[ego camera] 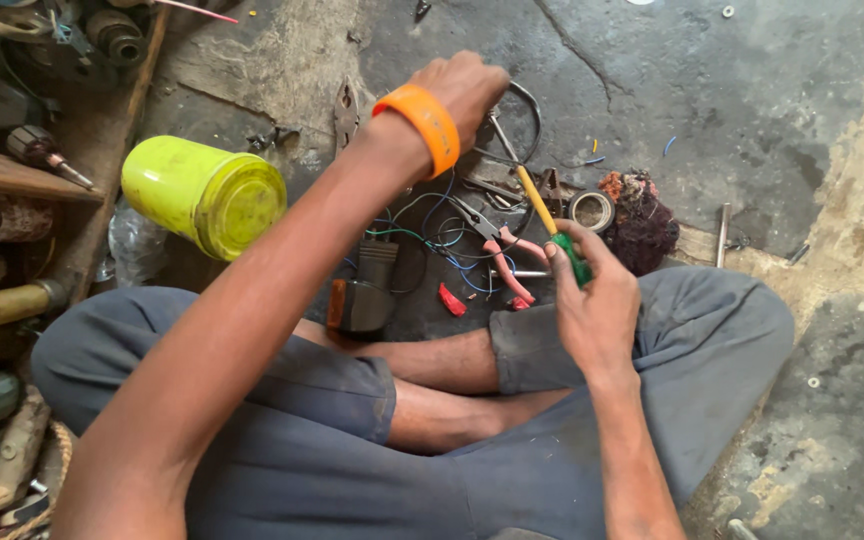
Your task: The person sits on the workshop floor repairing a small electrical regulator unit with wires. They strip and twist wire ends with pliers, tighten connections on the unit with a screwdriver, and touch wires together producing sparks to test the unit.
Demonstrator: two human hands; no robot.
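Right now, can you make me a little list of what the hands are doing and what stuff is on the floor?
Left hand: reaches out over a metal ring, orange wristband on its wrist
Right hand: grips a screwdriver with a green and yellow handle
Between the hands: pink-handled pliers, tangled wires
Left side: yellow-green jar lying on its side
Floor: cracked, grey

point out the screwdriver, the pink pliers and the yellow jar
screwdriver (537,200): head view, on the yellow shaft above the right hand's grip
pink pliers (512,262): head view, on a pink handle, lying on the floor
yellow jar (202,195): head view, on its side wall near the lid
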